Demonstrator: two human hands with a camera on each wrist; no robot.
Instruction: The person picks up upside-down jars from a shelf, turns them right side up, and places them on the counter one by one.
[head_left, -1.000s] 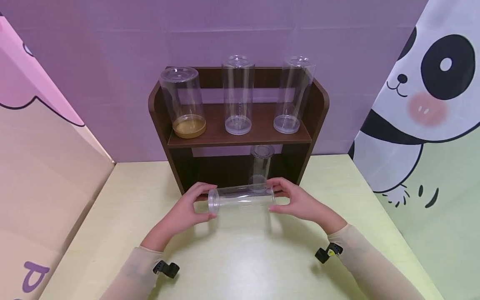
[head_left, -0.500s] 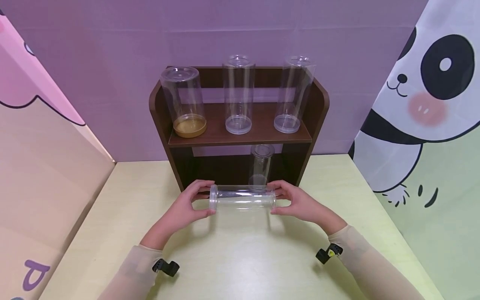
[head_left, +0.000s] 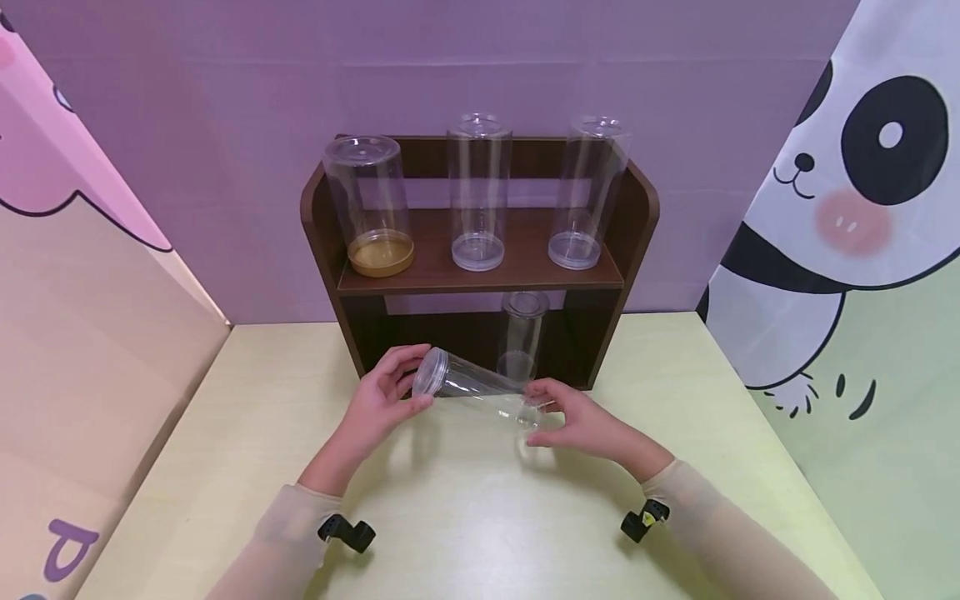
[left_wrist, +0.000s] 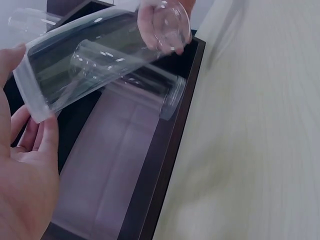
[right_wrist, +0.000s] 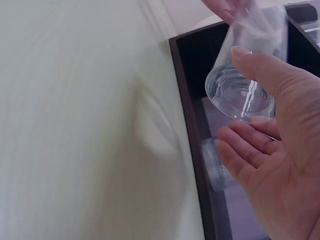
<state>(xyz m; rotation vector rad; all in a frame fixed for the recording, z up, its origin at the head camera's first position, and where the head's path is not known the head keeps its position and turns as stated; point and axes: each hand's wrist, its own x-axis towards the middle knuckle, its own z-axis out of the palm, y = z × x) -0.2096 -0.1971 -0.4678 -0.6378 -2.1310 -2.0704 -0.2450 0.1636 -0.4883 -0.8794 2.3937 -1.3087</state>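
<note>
Both hands hold a clear plastic jar [head_left: 480, 392] in the air in front of the shelf, tilted with its left end higher. My left hand [head_left: 381, 402] grips the capped end, thumb below and fingers above. At the lower right end, my right hand [head_left: 577, 421] holds the jar's round base between thumb and fingers. In the right wrist view the jar's base [right_wrist: 240, 95] shows between thumb and fingers. The left wrist view shows the jar's lid [left_wrist: 32, 90] in the left hand's grasp. The jar looks see-through, with nothing inside.
A dark brown two-tier shelf [head_left: 480, 289] stands at the table's back. Its top tier bears a wide jar with a gold lid [head_left: 381, 254] and two tall clear jars [head_left: 477, 208] [head_left: 588, 204]. One smaller clear jar [head_left: 522, 329] stands on the lower tier. The pale table [head_left: 480, 517] lies in front.
The jar has gone from nearly level to tilted, its left end rising and its right end dropping. Both hands have shifted with it and keep their hold.
</note>
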